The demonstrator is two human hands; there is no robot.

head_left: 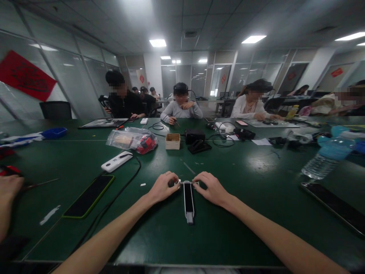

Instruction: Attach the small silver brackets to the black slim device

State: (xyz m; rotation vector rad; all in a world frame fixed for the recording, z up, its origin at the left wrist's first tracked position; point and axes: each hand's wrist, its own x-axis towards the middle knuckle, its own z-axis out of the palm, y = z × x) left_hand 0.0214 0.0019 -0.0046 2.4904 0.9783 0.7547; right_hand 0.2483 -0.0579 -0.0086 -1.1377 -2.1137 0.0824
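A long, narrow item with a black face, a white rim and a grey near end (pixel 188 203) lies on the green table in front of me, pointing towards me. Its exact kind is unclear. At its far end, my left hand (pixel 164 186) is closed in a pinch on the left side, with a small whitish bit at the fingertips. Opposite it, my right hand (pixel 212 188) pinches at the right side, where a small shiny bit shows. Whether these bits are part of the narrow item cannot be made out.
A green-edged phone (pixel 89 196), a white power strip (pixel 116 161) and a black cable lie left. Ahead are a small box (pixel 172 141) and a plastic bag (pixel 132 140). A water bottle (pixel 321 163) and dark phone (pixel 333 205) lie right. Another person's hand (pixel 11 188) is far left.
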